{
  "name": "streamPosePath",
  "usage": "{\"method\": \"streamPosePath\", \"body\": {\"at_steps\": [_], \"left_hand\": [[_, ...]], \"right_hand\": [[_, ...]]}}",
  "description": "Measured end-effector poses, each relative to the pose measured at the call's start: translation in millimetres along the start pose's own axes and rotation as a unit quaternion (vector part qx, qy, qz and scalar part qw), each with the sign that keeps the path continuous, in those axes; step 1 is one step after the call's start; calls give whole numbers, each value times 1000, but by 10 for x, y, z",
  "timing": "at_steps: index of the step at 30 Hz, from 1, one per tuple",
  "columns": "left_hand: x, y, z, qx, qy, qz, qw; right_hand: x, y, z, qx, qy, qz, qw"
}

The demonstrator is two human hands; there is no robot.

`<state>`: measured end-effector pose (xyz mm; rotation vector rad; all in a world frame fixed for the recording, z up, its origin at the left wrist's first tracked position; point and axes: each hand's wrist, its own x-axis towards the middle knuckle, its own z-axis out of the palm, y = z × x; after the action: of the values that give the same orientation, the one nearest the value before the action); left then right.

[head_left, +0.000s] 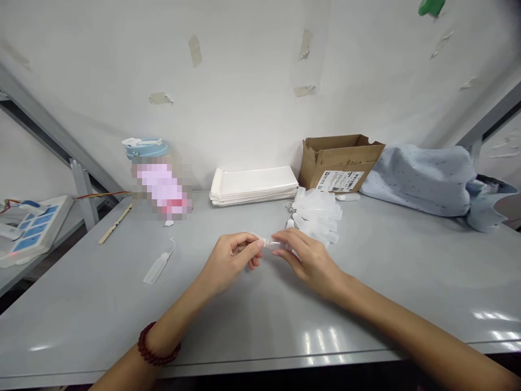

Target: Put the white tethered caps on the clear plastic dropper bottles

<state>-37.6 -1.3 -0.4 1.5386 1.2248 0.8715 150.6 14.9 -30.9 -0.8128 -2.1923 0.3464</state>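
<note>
Between my hands is a small translucent plastic bottle (275, 245), lying roughly level above the grey table. My left hand (234, 259) pinches its white neck end, and the fingers hide whatever tip it has. My right hand (308, 259) grips the clear body from the other side. Just behind my right hand lies a pile of similar clear bottles (317, 212). A single bottle with a thin curved nozzle (158, 267) rests on the table to the left of my left hand.
Stacked white padded envelopes (256, 184) lie at the back by an open cardboard box (340, 163). Pale blue speckled fabric (419, 179) sits at the right. At left are a blue-lidded container (147, 149), a wooden stick (115, 224) and a white device (35, 231).
</note>
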Motion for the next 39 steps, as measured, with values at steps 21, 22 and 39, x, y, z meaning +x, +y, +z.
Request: {"method": "streamPosePath", "body": {"at_steps": [21,22,39], "left_hand": [[-46,-22,-1,56,21,89,994],[-43,-13,-3,57,19,87,994],[-8,-129,9,186,30,200,961]], "right_hand": [[95,-84,-114,168,-47,145,974],[92,-85,-104,146,-27,115,982],[91,-125,-123,212,-90,163,959]]}}
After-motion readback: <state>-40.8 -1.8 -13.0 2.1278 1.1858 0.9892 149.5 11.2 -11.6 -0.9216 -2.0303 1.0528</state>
